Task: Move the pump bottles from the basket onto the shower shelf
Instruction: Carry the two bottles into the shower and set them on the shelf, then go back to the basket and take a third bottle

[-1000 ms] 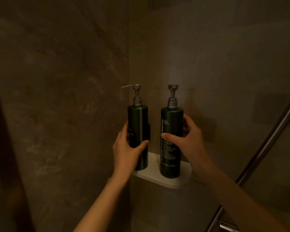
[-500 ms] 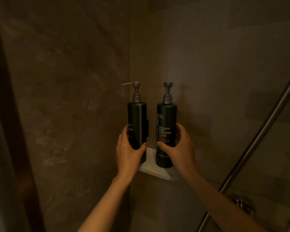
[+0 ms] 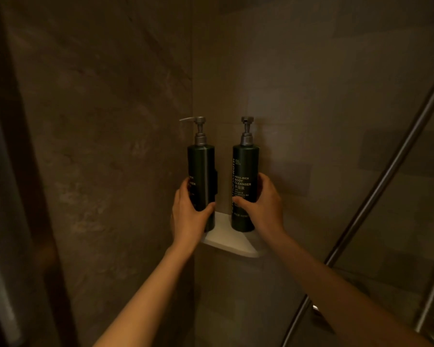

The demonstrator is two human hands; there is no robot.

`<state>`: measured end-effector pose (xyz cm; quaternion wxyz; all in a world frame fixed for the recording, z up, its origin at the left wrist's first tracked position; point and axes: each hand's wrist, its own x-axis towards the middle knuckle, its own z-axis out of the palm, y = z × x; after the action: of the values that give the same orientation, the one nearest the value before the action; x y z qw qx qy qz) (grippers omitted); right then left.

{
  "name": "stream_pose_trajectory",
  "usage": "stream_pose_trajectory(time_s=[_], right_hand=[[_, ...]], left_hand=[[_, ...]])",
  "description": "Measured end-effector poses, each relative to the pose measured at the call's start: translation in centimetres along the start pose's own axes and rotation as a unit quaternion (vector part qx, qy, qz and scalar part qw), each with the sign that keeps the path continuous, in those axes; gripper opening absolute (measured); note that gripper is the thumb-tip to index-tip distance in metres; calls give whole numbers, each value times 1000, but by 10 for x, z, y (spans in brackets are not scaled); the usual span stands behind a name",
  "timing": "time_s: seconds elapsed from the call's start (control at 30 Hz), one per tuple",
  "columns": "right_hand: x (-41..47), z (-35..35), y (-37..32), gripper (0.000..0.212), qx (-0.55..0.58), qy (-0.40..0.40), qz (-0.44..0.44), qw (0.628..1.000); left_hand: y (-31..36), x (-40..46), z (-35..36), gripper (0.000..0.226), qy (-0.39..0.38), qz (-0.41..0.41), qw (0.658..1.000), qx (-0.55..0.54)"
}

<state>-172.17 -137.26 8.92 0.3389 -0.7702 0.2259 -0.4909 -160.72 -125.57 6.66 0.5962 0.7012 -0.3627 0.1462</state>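
Note:
Two dark green pump bottles with grey pumps stand upright on a small white corner shelf (image 3: pixel 232 242) in the shower. The left bottle (image 3: pixel 201 166) has its spout turned to the left; my left hand (image 3: pixel 189 215) wraps its lower half. The right bottle (image 3: pixel 244 169) reads "body cleanser" on its front, and my right hand (image 3: pixel 263 204) grips its lower part from the right side. A gap separates the two bottles. The basket is out of view.
Brown tiled walls meet in the corner behind the shelf. A slanted metal rail (image 3: pixel 376 196) crosses the right side, with a metal fitting (image 3: pixel 316 310) low on the wall. A dark door edge (image 3: pixel 23 196) runs down the far left.
The right bottle has turned so its label faces me and sits further back on the shelf. Both hands have slid lower on the bottles and still hold them.

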Motion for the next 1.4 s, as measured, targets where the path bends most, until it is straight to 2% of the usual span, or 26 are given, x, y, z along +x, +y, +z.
stream_pose_trajectory(time_s=[0.37, 0.5, 0.6, 0.77, 0.93, 1.0, 1.1, 1.23, 1.4], right_hand=[[2, 3, -4, 80, -6, -41, 17, 999], [-13, -15, -1, 76, -32, -68, 32, 997], [-33, -34, 4, 60, -99, -78, -10, 992], [-88, -52, 17, 31, -142, -72, -116, 980], [-164, -49, 40, 28, -161, -73, -187, 966], [-196, -42, 53, 30, -158, -103, -180, 965], [-241, -30, 69, 34, -177, -187, -144, 956], [-293, -13, 79, 42, -222, -307, -95, 920], [-353, 20, 77, 46, -237, -411, -95, 875]], left_hand=[[0, -4, -8, 84, -14, -27, 999, 43], [3, -21, -22, 74, -38, -37, 994, 98], [6, -47, -34, 62, -53, -8, 983, 178], [6, -106, -49, 55, -66, 38, 949, 305], [-6, -185, -54, 51, -95, 43, 914, 392], [-18, -221, -58, 51, -113, 21, 902, 416], [-34, -277, -68, 51, -155, -32, 886, 437], [-59, -343, -97, 52, -197, -113, 855, 467], [-90, -402, -156, 55, -205, -233, 818, 485]])
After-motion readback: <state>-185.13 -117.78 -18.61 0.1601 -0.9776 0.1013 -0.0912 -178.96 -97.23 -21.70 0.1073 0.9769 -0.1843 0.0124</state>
